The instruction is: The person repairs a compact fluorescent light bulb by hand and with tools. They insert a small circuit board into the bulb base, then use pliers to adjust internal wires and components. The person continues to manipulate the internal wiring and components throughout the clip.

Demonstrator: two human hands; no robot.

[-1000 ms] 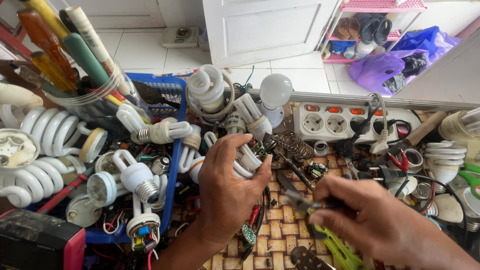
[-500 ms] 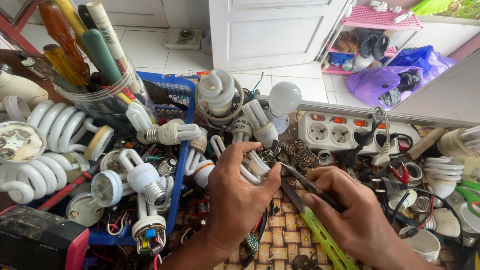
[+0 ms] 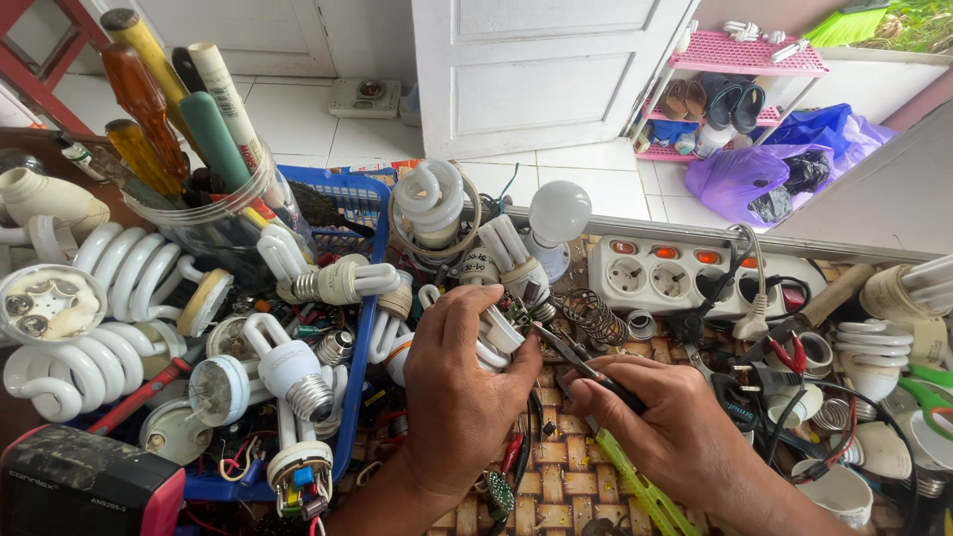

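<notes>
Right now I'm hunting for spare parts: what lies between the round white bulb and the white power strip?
In the head view, bare floor tile shows between round white bulb and white power strip; nothing lies there.

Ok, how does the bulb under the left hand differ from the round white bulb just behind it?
The tube bulb has bent white tubes and lies on its side, held by the left hand, with the tool tip from the right hand at its base. The round bulb is a smooth globe, stands apart and is untouched. Both are white and sit on the cluttered bench.
</notes>
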